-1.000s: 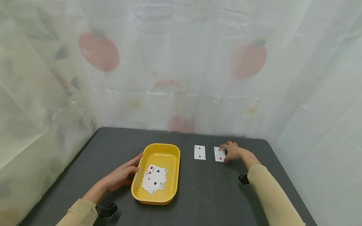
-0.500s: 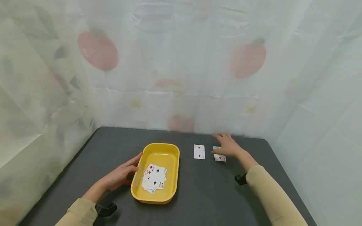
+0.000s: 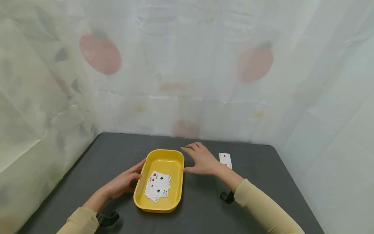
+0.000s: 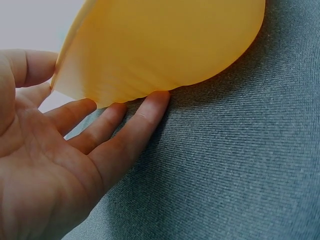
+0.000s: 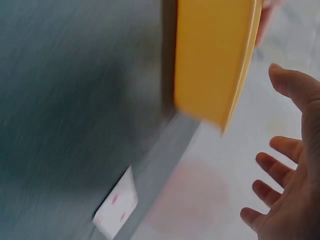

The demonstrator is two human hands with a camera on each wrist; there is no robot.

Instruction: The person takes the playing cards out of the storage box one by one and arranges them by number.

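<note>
A yellow tray (image 3: 164,162) sits on the dark grey table (image 3: 204,204) with several face-up playing cards (image 3: 158,187) piled in it. My left hand (image 3: 124,182) rests flat against the tray's left wall, fingers straight; the left wrist view shows the fingertips (image 4: 150,107) under the tray's (image 4: 165,45) curved edge. My right hand (image 3: 201,159) hovers just right of the tray's far corner, fingers spread and holding nothing. A diamond card (image 3: 225,160) lies face up to its right. In the right wrist view the spread hand (image 5: 295,190) is above a blurred red-pip card (image 5: 116,211) beside the tray (image 5: 210,60).
A pale sheet printed with tomatoes (image 3: 100,53) walls the table at the back and on both sides. Black wrist mounts (image 3: 108,218) show at both sleeves. Bare table surface lies in front of the tray and to the right of the lone card.
My right hand left the rightmost diamond card and swept left toward the tray, now covering the spot where the other diamond card lay. The left hand and tray stayed put.
</note>
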